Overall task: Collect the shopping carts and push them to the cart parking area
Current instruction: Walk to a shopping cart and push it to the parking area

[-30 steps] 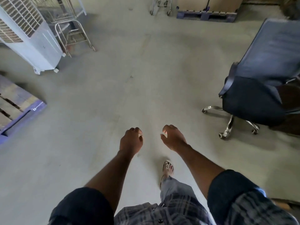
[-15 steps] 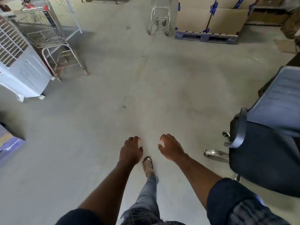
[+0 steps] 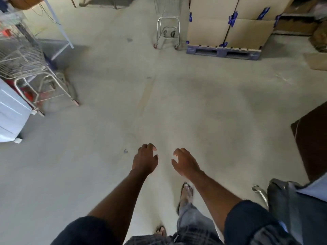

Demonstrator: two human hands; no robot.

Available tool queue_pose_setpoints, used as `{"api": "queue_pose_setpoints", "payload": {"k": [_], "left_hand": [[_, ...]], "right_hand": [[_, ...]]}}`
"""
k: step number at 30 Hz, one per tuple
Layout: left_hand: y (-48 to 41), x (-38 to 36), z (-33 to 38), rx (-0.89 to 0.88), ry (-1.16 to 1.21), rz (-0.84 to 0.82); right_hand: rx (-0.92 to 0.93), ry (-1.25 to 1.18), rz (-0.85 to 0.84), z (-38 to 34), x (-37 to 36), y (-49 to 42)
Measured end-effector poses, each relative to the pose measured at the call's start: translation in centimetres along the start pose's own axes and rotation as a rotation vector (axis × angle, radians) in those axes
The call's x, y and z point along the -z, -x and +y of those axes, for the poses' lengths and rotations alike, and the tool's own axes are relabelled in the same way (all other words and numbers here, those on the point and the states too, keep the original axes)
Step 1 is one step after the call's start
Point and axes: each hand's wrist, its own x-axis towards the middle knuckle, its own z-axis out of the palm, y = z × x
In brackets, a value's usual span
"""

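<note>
I've got left hand (image 3: pixel 145 159) and right hand (image 3: pixel 185 162) out front, fingers loosely curled, holding nothing; office chair (image 3: pixel 292 200) slid off to lower right since half-second ago; left cart (image 3: pixel 23 59) nearer now; far cart (image 3: pixel 168 23) beside boxes (image 3: pixel 230 27), fuller in view; I reckon approach underway, nothing collected yet.

Cart (image 3: pixel 26 68) far left; second cart (image 3: pixel 168 27) left of pallet (image 3: pixel 223 52).
</note>
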Motion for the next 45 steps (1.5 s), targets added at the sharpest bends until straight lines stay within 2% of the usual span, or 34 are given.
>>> {"api": "queue_pose_setpoints", "payload": {"k": [7,13,18,23,27,31,37,45], "left_hand": [[-21.9,0.0,3.7,0.064,-0.004,0.002],[-37.4,4.1,6.8,0.14,0.06,0.025],[-48.5,6.4,6.7,0.187,0.088,0.025],[-61.3,6.0,5.1,0.212,0.117,-0.02],[-73.9,7.7,3.7,0.178,0.106,-0.064],[-87.0,12.4,3.6,0.116,0.048,-0.062],[-104.1,18.6,6.5,0.008,0.084,-0.012],[-128.1,20.3,9.2,-0.069,0.021,-0.025]], "right_hand": [[0.014,0.007,-0.009,5.2,6.2,-21.3],[0.076,0.04,-0.031,6.1,13.8,-37.0],[0.101,0.034,-0.032,5.2,17.9,-49.0],[0.068,0.04,-0.071,5.9,18.7,-62.0],[0.033,0.046,-0.09,5.1,20.3,-73.7],[0.0,0.041,-0.066,3.4,23.7,-84.7],[-0.178,-0.186,0.02,1.5,28.1,-99.2],[-0.254,-0.238,0.072,3.7,32.2,-122.5]]}}
